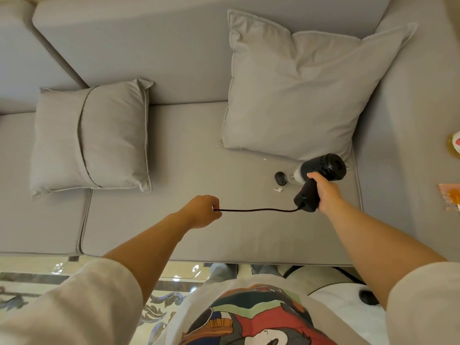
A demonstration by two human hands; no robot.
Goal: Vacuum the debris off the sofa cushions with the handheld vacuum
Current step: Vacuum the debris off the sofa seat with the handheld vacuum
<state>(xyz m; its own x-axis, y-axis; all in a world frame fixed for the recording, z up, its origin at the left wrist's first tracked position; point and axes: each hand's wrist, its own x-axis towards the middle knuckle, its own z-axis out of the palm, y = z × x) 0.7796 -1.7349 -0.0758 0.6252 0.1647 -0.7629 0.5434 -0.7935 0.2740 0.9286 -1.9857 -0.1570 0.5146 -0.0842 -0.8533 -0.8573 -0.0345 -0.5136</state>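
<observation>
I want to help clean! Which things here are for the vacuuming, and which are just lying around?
For the job: handheld vacuum, its cord, white crumbs, seat cushion.
Lying about: two throw pillows, orange packet.

Open seat cushion (199, 170) between two pillows; taut cord (258, 209) crosses front.

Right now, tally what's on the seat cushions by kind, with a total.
Pillows: 2, left and right
Vacuum: 1, in the right hand, cord in the left hand
White debris bits: 2, larger and tiny
Total: 5
</observation>
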